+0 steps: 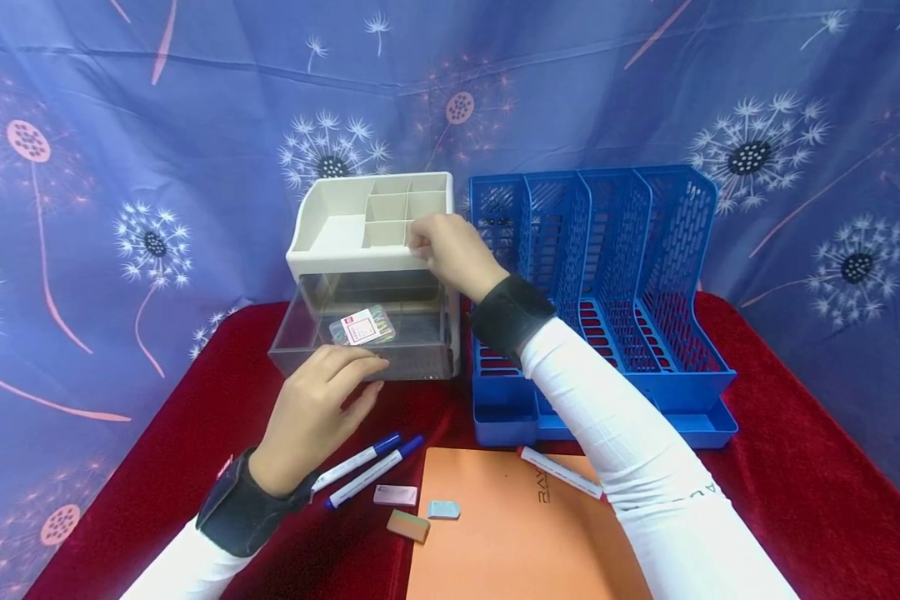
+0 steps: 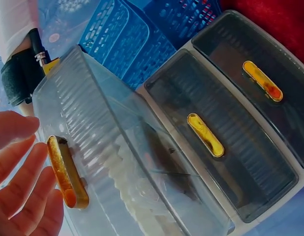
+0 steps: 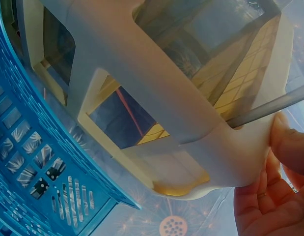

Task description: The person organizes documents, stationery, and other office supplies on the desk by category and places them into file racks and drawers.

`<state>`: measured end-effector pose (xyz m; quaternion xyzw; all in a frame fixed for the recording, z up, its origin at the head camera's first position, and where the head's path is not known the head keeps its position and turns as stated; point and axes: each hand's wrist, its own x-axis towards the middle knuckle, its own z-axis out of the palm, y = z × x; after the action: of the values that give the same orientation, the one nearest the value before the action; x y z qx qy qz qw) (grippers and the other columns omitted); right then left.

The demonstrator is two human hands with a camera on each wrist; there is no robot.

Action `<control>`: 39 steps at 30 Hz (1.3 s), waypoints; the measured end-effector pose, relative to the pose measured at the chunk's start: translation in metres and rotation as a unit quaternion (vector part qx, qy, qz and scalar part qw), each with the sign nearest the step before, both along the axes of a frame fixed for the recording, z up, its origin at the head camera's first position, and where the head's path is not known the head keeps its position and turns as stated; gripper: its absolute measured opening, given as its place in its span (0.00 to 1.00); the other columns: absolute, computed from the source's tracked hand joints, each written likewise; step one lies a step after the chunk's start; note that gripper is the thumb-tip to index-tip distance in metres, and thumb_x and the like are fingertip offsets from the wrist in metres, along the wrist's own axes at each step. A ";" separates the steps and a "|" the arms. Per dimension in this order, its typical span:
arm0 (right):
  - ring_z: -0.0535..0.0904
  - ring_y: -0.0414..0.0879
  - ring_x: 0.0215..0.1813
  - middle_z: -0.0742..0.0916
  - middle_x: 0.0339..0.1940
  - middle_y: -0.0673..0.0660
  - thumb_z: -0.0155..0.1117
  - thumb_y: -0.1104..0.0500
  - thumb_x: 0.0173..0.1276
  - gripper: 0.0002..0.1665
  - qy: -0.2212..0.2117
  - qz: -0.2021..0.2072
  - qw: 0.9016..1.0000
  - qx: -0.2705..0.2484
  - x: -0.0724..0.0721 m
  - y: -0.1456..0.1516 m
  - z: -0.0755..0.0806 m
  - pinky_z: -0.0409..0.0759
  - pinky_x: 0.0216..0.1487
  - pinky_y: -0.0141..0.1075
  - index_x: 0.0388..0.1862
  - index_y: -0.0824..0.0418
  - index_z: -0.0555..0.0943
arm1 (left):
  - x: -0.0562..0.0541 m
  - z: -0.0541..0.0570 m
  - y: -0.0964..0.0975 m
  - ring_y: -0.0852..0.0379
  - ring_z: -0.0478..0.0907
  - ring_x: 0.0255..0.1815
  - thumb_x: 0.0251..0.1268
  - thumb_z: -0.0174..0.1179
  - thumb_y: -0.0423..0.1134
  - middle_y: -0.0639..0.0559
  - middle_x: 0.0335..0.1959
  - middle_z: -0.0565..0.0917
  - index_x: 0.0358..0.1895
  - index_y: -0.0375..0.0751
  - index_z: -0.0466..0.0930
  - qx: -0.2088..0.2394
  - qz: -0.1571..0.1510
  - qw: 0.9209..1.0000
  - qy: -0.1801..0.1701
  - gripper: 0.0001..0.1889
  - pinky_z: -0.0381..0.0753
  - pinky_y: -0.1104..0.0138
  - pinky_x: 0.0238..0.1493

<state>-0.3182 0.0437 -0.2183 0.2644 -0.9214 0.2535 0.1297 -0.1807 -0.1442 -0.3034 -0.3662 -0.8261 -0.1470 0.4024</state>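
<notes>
A white desk organizer (image 1: 322,262) has its clear top drawer (image 1: 427,363) pulled out. Inside the drawer lies a small clear case with a white and red label (image 1: 360,330). My left hand (image 1: 318,412) is at the drawer front, its fingers loosely extended beside the gold handle (image 2: 68,172), fingertips close to it. At the organizer's front right upper corner, my right hand (image 1: 453,250) grips the rim, thumb and fingers on either side of it in the right wrist view. Two lower drawers (image 2: 220,132) with gold handles appear in the left wrist view.
A blue file rack (image 1: 600,275) stands right of the organizer. In front lie an orange folder (image 1: 510,542), a red marker (image 1: 562,472), two blue markers (image 1: 375,472), a pink eraser (image 1: 395,496), a blue eraser (image 1: 444,510) and an orange-green eraser (image 1: 408,526). Patterned cloth hangs behind.
</notes>
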 end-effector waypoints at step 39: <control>0.80 0.50 0.49 0.85 0.44 0.56 0.62 0.67 0.62 0.05 0.005 0.001 1.000 0.011 -0.001 0.001 0.003 0.76 0.53 0.40 0.36 0.60 0.82 | -0.013 0.001 0.002 0.48 0.78 0.34 0.52 0.58 0.25 0.44 0.34 0.84 0.37 0.37 0.83 0.020 0.033 0.998 0.043 0.10 0.78 0.57 0.35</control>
<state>-0.3189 0.0446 -0.2155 0.2683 -0.9231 0.2426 0.1309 -0.1940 -0.1418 -0.3028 -0.3364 -0.8168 -0.1341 0.4492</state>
